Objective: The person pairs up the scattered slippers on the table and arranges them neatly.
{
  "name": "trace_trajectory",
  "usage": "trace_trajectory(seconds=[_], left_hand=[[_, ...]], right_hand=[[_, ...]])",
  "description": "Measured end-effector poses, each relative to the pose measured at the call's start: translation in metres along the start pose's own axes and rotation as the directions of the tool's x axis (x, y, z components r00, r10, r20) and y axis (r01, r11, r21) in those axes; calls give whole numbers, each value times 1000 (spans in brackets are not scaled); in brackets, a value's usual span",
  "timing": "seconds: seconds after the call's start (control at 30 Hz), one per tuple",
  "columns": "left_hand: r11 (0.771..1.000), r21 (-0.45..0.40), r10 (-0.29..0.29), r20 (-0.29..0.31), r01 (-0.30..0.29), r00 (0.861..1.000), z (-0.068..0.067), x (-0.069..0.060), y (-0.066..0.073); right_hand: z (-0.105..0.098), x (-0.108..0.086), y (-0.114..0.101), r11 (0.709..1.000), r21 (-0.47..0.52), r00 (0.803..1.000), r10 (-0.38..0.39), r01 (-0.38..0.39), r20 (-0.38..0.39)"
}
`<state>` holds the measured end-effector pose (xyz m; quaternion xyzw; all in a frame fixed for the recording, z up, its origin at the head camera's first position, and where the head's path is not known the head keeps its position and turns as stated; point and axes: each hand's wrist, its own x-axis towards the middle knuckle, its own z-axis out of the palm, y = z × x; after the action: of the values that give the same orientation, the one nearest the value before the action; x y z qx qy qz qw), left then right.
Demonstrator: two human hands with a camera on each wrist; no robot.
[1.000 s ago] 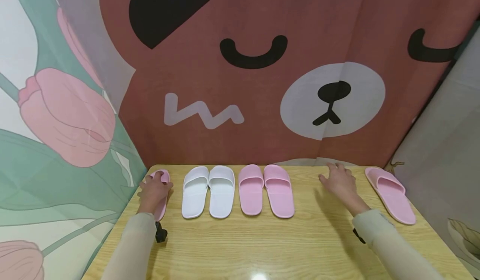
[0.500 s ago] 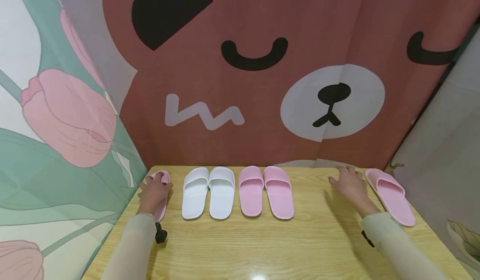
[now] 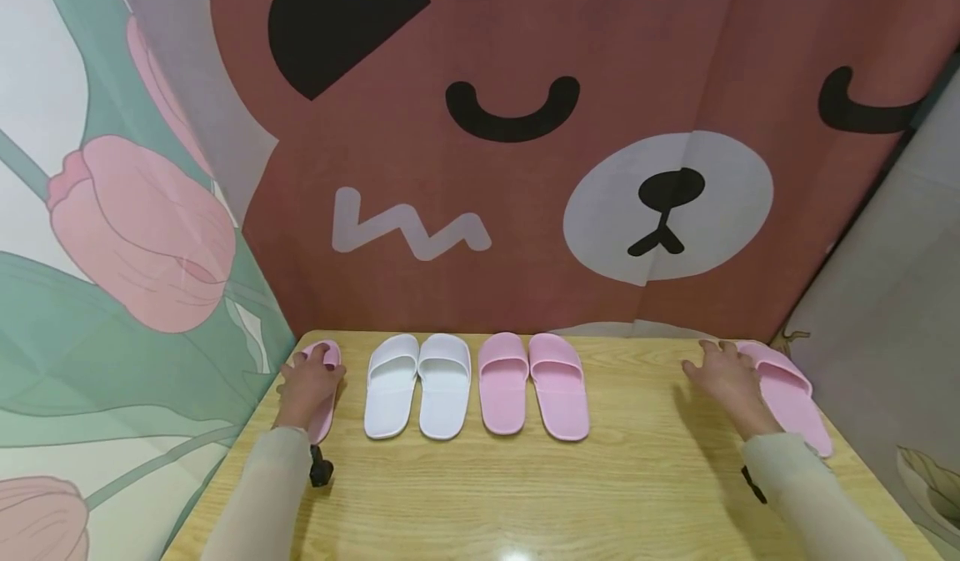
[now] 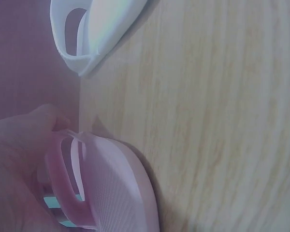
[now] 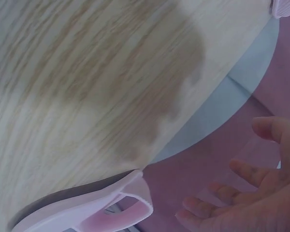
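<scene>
At the left end of the table, my left hand [image 3: 307,388] grips a pink slipper [image 3: 325,421] across its strap. The left wrist view shows the thumb on one side of that strap [image 4: 63,181] and fingers on the other, with the sole flat on or close to the wood. My right hand [image 3: 726,378] hovers, fingers spread and slightly bent, just left of another pink slipper [image 3: 797,403] and partly over its edge in the head view. From the right wrist, the fingers [image 5: 249,174] look apart from that slipper [image 5: 82,210] and hold nothing.
A white slipper pair [image 3: 417,388] and a pink pair [image 3: 532,386] stand side by side along the back of the wooden table [image 3: 510,494]. A bear-print curtain [image 3: 525,227] rises directly behind. Printed fabric walls [image 3: 135,236] close off both sides.
My right hand has moved rightward through the air to the slipper at the right end. The left hand stays on its pink slipper, and the slippers have not moved.
</scene>
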<state>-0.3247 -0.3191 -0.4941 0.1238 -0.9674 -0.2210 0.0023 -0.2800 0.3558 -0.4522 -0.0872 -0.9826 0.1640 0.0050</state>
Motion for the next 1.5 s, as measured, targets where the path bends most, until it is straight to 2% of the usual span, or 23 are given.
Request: trace_trajectory(seconds=[0.17, 0.4, 0.6, 0.9, 1.13, 1.3, 1.5], left_hand=[[1000, -2, -12, 2, 12, 1000, -2, -3, 1], [999, 15, -29, 19, 28, 999, -3, -5, 3], [1000, 10, -11, 21, 11, 1000, 0, -4, 1], [1000, 24, -9, 32, 8, 999, -3, -12, 2], [999, 45, -11, 23, 10, 1000, -3, -8, 3], [999, 47, -6, 20, 5, 1000, -2, -6, 6], [998, 54, 9, 10, -10, 1000, -1, -7, 5]], right_hand=[[0, -1, 6, 1000, 23, 1000, 5, -5, 7], [0, 3, 21, 1000, 23, 999, -3, 4, -32], [3, 7, 36, 1000, 18, 997, 0, 2, -72], [5, 10, 47, 1000, 15, 993, 7, -5, -120], [5, 17, 64, 1000, 27, 991, 5, -2, -136], [4, 23, 79, 999, 47, 985, -15, 23, -170], [3, 26, 99, 998, 6, 983, -58, 60, -176]])
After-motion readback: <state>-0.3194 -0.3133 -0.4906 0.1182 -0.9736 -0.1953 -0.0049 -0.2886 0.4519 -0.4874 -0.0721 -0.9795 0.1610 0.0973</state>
